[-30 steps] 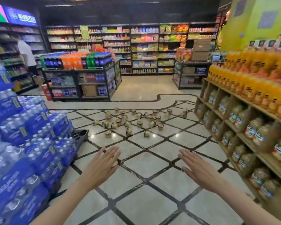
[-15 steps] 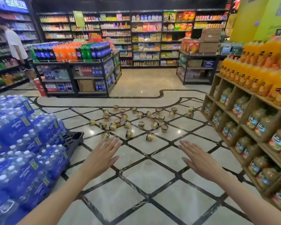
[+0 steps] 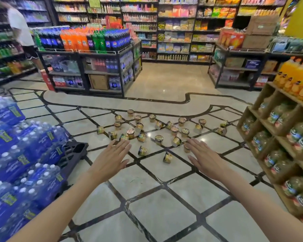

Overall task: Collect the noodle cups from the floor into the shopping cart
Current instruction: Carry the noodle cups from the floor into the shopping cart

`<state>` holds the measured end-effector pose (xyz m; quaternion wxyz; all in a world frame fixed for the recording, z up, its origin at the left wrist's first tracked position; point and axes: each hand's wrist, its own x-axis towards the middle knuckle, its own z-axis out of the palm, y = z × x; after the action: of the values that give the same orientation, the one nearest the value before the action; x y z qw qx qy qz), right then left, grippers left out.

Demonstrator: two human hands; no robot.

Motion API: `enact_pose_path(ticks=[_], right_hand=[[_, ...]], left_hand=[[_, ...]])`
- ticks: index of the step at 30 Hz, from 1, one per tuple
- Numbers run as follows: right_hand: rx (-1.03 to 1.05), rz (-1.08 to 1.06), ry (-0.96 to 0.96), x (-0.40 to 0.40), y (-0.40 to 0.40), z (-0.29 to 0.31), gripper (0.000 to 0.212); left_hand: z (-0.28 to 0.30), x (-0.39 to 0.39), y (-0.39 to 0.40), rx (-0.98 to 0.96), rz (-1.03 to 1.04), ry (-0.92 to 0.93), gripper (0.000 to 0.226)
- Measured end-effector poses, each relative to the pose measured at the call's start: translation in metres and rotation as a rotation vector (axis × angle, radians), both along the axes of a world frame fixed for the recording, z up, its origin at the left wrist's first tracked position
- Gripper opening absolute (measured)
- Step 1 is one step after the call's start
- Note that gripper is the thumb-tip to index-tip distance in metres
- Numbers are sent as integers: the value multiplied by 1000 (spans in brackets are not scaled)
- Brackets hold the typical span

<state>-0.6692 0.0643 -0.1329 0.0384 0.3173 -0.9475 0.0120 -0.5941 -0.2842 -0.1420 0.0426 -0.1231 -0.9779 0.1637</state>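
Several noodle cups [image 3: 159, 138] lie scattered on the tiled floor ahead, some upright, some tipped on their sides. The nearest ones are a tipped cup [image 3: 142, 151] and another tipped cup [image 3: 167, 157] between my hands. My left hand [image 3: 111, 158] is stretched forward, palm down, fingers apart, holding nothing. My right hand [image 3: 205, 158] is held the same way, its fingertips overlapping a cup [image 3: 186, 147] in the picture. No shopping cart is in view.
Stacked packs of blue water bottles [image 3: 16, 154] on a dark pallet [image 3: 73, 151] stand at the left. A wooden shelf of jars and orange juice [image 3: 285, 140] lines the right. A soda rack [image 3: 87, 62] and a person [image 3: 21, 32] are farther back.
The view has moved forward, so the cups are nearer and my hands now reach the near edge of the scatter. Both hands stay spread and hold nothing.
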Motion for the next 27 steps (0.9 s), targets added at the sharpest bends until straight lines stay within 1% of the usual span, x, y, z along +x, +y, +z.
enact_pose_path(ticks=[1, 2, 3, 6, 10, 12, 13, 15, 16, 18, 19, 20, 21, 22, 24, 25, 27], right_hand=[[2, 3, -15, -22, -8, -5, 113], [-5, -1, -23, -44, -16, -10, 117], [-10, -10, -26, -67, -24, -16, 118], [0, -26, -60, -131, -43, -40, 113], [42, -77, -140, -211, -57, -67, 117], [56, -113, -158, -242, -66, -70, 117], [54, -138, -166, -257, -70, -71, 108], [67, -168, -193, -283, -76, -75, 74], [80, -188, -217, -297, -78, -78, 65], [83, -213, -251, -328, -81, -88, 64], [93, -221, -264, -345, -82, -93, 64], [103, -231, -281, -363, -83, -100, 65], [109, -245, -305, -381, -83, -108, 66], [117, -254, -327, -401, -82, -117, 68], [137, -271, -360, -438, -84, -139, 73], [143, -286, -389, -456, -85, -151, 76], [141, -321, -468, -490, -90, -176, 81]], left_hand=[[-3, -19, -5, 10, 3, -6, 75], [-7, -40, -11, 17, -14, 1, 77], [-13, -63, -20, 34, -43, 28, 80], [-30, -135, -53, 23, -51, -19, 80], [-50, -228, -94, 15, -32, -157, 76], [-48, -266, -110, 9, -16, -143, 77], [-46, -286, -116, 10, -7, -119, 79], [-47, -323, -126, 30, -9, -118, 81], [-49, -341, -129, 59, 10, -161, 81], [-59, -377, -136, 88, 33, -212, 74], [-67, -397, -141, 93, 36, -210, 75], [-77, -417, -145, 111, 36, -205, 81], [-83, -435, -146, 152, 34, -209, 88], [-92, -453, -147, 202, 51, -215, 88], [-119, -489, -147, 360, 168, -258, 72], [-132, -505, -144, 498, 257, -290, 66], [-163, -534, -137, 833, 531, -345, 61]])
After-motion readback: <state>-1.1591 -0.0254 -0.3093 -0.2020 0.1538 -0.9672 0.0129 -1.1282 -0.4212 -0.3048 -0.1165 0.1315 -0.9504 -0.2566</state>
